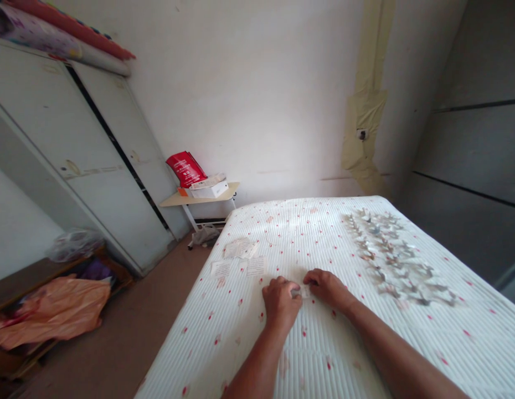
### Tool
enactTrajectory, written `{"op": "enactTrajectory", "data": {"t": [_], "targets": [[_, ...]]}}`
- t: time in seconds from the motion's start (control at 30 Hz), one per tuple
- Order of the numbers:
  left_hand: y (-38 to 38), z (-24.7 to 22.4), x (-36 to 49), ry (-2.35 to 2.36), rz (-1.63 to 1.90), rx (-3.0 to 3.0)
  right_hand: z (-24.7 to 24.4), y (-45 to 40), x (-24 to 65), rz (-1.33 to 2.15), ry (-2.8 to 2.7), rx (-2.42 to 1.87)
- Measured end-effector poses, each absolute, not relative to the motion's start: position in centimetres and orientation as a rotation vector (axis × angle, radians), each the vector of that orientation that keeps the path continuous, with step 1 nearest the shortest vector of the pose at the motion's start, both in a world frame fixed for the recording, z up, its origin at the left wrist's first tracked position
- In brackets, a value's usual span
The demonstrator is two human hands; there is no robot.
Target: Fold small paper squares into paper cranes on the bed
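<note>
Between my two hands, on the patterned bedspread, is a small piece of printed paper (305, 291). My left hand (280, 299) is closed, its thumb and fingers pinching the paper's left end. On the other end rest the curled fingers of my right hand (327, 286), also closed on it. The fingers partly cover the paper, so its folds are hard to make out. Left of my hands lie loose printed paper sheets (256, 266) beside a small pile of similar sheets (240, 248). To the right stand rows of several small folded paper figures (390, 257), slightly blurred.
The bed (324, 343) has a white ribbed cover with red spots. Beyond its far left corner stands a small table (172, 200) with a red bag (186, 169) and a white box (210, 190). A cabinet (95, 127) and an orange plastic bag (62, 307) are further left.
</note>
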State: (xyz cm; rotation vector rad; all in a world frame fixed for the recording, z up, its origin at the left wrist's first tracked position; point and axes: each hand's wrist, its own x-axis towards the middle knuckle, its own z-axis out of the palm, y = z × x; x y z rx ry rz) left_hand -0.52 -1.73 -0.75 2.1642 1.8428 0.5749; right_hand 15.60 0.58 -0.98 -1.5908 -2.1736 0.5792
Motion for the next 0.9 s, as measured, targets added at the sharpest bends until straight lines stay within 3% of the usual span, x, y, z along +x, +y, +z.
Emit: {"op": "enactTrajectory", "data": {"t": [0.9], "targets": [[-2.22,-0.18,-0.2,1.852,0.556,2.216,-0.2,0.08,14.76,0.54,-2.123,-1.762]]}}
